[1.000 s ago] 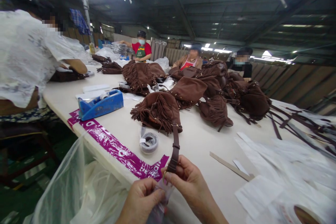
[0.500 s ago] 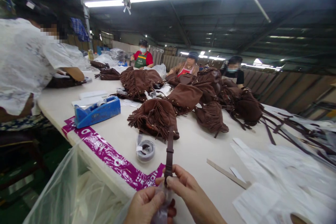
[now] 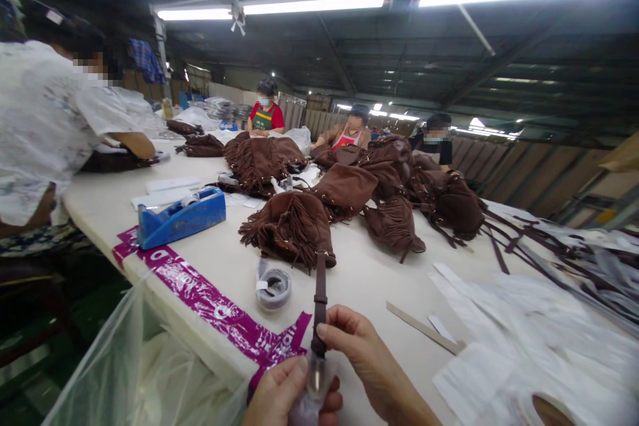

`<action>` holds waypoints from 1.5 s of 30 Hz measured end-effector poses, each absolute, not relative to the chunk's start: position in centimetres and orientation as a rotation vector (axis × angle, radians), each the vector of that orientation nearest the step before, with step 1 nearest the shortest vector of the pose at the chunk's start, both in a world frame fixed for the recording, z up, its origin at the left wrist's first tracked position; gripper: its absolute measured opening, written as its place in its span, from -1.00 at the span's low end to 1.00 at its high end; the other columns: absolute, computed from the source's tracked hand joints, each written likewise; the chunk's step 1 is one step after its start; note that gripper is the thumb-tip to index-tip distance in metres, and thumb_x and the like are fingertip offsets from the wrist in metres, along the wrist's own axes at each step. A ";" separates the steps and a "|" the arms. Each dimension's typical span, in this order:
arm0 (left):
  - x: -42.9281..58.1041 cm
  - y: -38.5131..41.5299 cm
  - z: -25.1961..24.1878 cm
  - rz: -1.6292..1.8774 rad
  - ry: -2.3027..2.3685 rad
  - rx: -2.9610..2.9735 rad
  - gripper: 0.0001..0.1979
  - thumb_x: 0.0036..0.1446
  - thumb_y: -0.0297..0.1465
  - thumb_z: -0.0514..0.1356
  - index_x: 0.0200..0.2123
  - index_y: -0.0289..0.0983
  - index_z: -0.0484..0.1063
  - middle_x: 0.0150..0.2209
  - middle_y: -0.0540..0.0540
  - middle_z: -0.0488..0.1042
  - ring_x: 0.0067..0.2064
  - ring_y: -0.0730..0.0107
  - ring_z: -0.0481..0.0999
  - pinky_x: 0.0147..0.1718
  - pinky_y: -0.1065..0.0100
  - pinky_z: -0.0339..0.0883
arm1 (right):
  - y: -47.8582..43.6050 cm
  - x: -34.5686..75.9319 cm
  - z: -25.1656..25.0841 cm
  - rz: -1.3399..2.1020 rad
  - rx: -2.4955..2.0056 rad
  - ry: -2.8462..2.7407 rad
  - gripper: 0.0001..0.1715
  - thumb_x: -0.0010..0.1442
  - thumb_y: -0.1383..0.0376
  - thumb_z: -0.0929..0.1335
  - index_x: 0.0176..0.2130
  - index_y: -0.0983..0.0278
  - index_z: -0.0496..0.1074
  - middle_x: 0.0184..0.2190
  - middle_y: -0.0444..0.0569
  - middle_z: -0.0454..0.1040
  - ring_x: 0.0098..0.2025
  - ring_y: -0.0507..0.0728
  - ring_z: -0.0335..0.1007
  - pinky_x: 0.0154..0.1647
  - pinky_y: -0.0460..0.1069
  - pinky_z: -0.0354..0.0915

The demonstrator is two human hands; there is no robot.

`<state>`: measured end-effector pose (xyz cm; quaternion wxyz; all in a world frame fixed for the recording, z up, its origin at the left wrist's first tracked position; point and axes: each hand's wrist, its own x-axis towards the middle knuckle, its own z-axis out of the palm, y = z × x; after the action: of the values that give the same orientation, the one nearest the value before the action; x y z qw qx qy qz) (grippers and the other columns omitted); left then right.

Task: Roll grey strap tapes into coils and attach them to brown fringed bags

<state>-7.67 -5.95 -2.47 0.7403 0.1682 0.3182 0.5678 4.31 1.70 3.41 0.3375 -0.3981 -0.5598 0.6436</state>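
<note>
A dark brown strap (image 3: 320, 286) runs from a fringed brown bag (image 3: 294, 229) toward me across the table. My right hand (image 3: 362, 349) pinches the strap between thumb and fingers near its lower end. Just below, my left hand (image 3: 284, 389) is closed on a clear plastic sleeve (image 3: 305, 406) around the strap's end. A shiny metal piece (image 3: 317, 376) shows through the plastic. Beside the strap, to the left, lies a coiled strap (image 3: 273, 289) wrapped in plastic with a white band.
A blue tape dispenser (image 3: 182, 216) stands at the left, near purple printed tape (image 3: 200, 293) along the table edge. More brown bags (image 3: 344, 190) are heaped behind. White sheets (image 3: 499, 346) and a tape roll (image 3: 544, 409) lie right. Co-workers (image 3: 267, 116) are around the table.
The right hand has moved slightly up the strap relative to the left hand. The metal piece now shows inside the plastic between them. The view has shifted a little.
</note>
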 end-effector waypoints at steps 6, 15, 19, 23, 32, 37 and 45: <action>-7.6 -5.1 -2.2 1.168 0.700 0.389 -0.53 -0.13 -0.07 0.42 -0.32 -0.31 0.43 -0.44 -0.13 0.55 -0.44 0.34 0.52 -0.49 0.43 0.26 | 2.2 4.4 3.8 1.595 -1.047 -1.476 -0.78 -0.12 0.26 0.43 -0.55 0.28 0.31 -0.61 -0.22 0.30 -0.48 0.02 0.16 -0.40 -0.08 0.10; -6.7 -4.2 -3.9 1.308 0.648 0.356 -0.55 -0.13 -0.19 0.46 -0.22 -0.34 0.51 -0.37 -0.18 0.57 -0.35 0.27 0.56 -0.36 0.37 0.34 | 2.2 4.7 2.8 1.639 -1.094 -1.384 -0.79 -0.16 0.26 0.41 -0.56 0.26 0.27 -0.64 -0.23 0.30 -0.56 -0.02 0.14 -0.54 -0.11 0.07; -6.4 -3.7 -4.4 1.333 0.634 0.353 -0.52 -0.14 -0.18 0.46 -0.18 -0.33 0.51 -0.39 -0.16 0.56 -0.39 0.31 0.53 -0.38 0.39 0.31 | 2.4 4.7 2.4 1.704 -1.126 -1.404 -0.74 -0.14 0.20 0.41 -0.56 0.24 0.25 -0.68 -0.25 0.27 -0.65 -0.03 0.11 -0.65 -0.11 0.03; -6.5 -3.4 -4.3 1.401 0.695 0.332 -0.48 -0.16 -0.19 0.47 -0.14 -0.30 0.49 -0.39 -0.13 0.56 -0.35 0.26 0.55 -0.32 0.35 0.33 | 2.6 5.8 2.1 1.598 -1.151 -1.513 -0.66 0.02 0.04 0.38 -0.48 0.27 0.34 -0.61 -0.20 0.34 -0.58 0.01 0.24 -0.52 -0.07 0.19; -6.6 -3.1 -4.9 1.413 0.769 0.397 -0.54 -0.16 -0.16 0.46 -0.29 -0.27 0.39 -0.47 -0.05 0.51 -0.45 0.32 0.51 -0.40 0.37 0.30 | 1.3 7.3 -0.5 1.633 -0.972 -1.444 -0.72 -0.01 0.15 0.47 -0.47 0.28 0.39 -0.59 -0.13 0.44 -0.52 0.11 0.40 -0.42 -0.01 0.32; -6.8 -3.0 -4.7 1.372 0.768 0.450 -0.55 -0.16 -0.13 0.45 -0.34 -0.28 0.38 -0.48 -0.02 0.49 -0.48 0.40 0.46 -0.43 0.42 0.26 | 1.1 7.0 0.1 1.434 -1.072 -1.603 -0.83 0.01 0.24 0.41 -0.51 0.27 0.39 -0.59 -0.15 0.38 -0.47 0.08 0.32 -0.41 -0.05 0.24; -8.9 -0.6 -0.5 1.169 0.963 0.613 -0.53 -0.24 -0.07 0.41 -0.47 -0.29 0.32 -0.53 0.02 0.42 -0.53 0.49 0.39 -0.53 0.50 0.20 | 2.1 6.6 0.0 1.450 -1.071 -1.616 -0.75 0.00 0.16 0.38 -0.52 0.29 0.33 -0.56 -0.17 0.29 -0.45 0.06 0.16 -0.40 -0.05 0.09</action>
<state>-8.89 -0.57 -0.48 0.6844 0.2735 0.4298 0.5216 6.60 2.11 -0.04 0.3524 -0.4140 -0.6247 0.5606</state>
